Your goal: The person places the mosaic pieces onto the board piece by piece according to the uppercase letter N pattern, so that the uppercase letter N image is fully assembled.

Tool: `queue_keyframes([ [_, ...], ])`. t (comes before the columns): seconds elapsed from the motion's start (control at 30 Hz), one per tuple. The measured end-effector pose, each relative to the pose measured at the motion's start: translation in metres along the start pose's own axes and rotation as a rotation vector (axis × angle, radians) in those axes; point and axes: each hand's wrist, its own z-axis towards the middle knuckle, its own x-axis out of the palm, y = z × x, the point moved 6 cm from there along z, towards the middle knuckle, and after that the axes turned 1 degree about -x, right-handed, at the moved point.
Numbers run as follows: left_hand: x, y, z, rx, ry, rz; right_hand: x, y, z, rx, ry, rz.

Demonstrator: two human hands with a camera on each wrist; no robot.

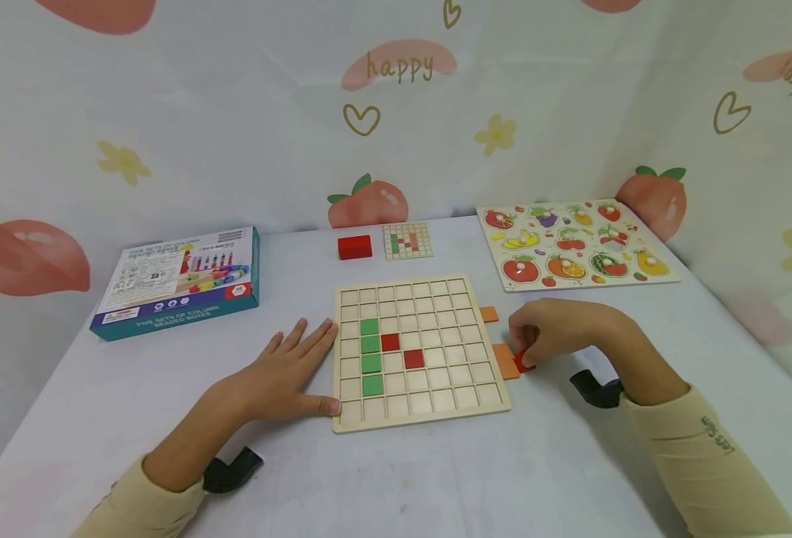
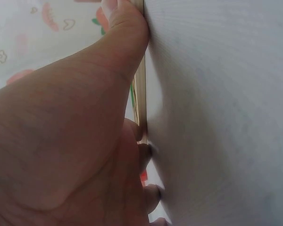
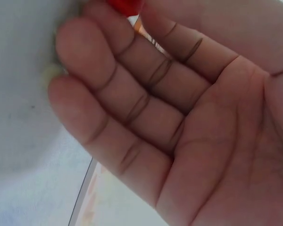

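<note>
A wooden grid board [image 1: 436,381] lies flat on the white table. Several green square tiles [image 1: 371,363] form a column near its left side, and two red square tiles [image 1: 413,359] sit in cells to their right. My left hand [image 1: 271,381] is spread out, its thumb and fingertips at the board's left edge. Beyond the right edge, my right hand [image 1: 560,329] pinches a small red tile [image 1: 523,362] between thumb and fingers, close to the table. That red piece [image 3: 126,6] shows partly at the top of the right wrist view. Orange tiles [image 1: 506,362] lie beside the board there.
Behind the board are a red block [image 1: 355,247] and a small pattern card [image 1: 407,241] with green and red squares. A boxed bead set [image 1: 181,280] stands at the back left. At the back right lies a fruit puzzle board [image 1: 574,246], against the printed backdrop.
</note>
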Motion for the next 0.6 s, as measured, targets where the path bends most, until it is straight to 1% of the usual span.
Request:
queue_keyframes([
  [0.13,0.0,-0.001,0.001,0.002,0.0,-0.002,-0.001,0.0,-0.002,-0.022,0.017,0.024],
  [0.23,0.001,0.0,0.0,-0.009,0.008,-0.006,-0.003,0.002,-0.004,-0.033,0.012,0.032],
  [0.33,0.002,0.001,0.0,-0.019,0.015,-0.003,-0.006,0.008,-0.006,-0.054,-0.022,0.036],
  [0.43,0.002,0.002,0.0,-0.015,0.014,0.001,-0.008,0.017,-0.005,-0.096,-0.081,0.035],
  [0.6,0.001,-0.001,0.001,-0.002,0.007,-0.009,-0.003,0.036,0.004,-0.167,-0.157,0.053],
])
